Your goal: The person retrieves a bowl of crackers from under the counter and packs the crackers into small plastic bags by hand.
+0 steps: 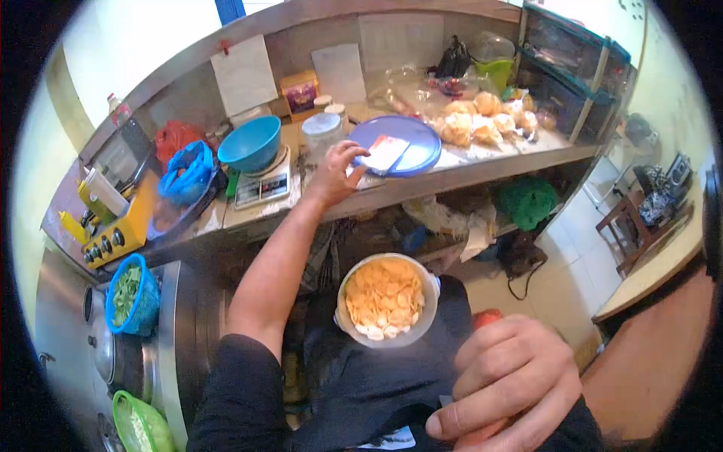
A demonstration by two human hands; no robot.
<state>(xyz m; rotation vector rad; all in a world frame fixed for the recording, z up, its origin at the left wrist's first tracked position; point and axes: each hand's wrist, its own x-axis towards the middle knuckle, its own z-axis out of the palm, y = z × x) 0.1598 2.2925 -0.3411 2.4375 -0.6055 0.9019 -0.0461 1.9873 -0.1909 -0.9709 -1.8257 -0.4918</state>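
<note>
My left hand (339, 175) reaches to the counter, its fingers pinching the edge of a small white and red packet (386, 153) over a blue-purple plate (425, 143). Close to the camera, my right hand (516, 377) is curled round a reddish-orange object (486, 318), mostly hidden by the fingers. A pot (389, 340) of thin round orange and whitish slices (384, 294) rests at my lap. Left of the plate stand a lidded clear jar (322, 129), a turquoise bowl (250, 145) and a kitchen scale (262, 190).
Peeled orange-white produce (486, 120) lies at the counter's right, beside a shelf rack (565, 68). Blue and red bags are at the left, near a yellow stove (120, 239). Baskets of greens (129, 290) and pale pieces stand lower left. A wooden chair (625, 233) is at the right.
</note>
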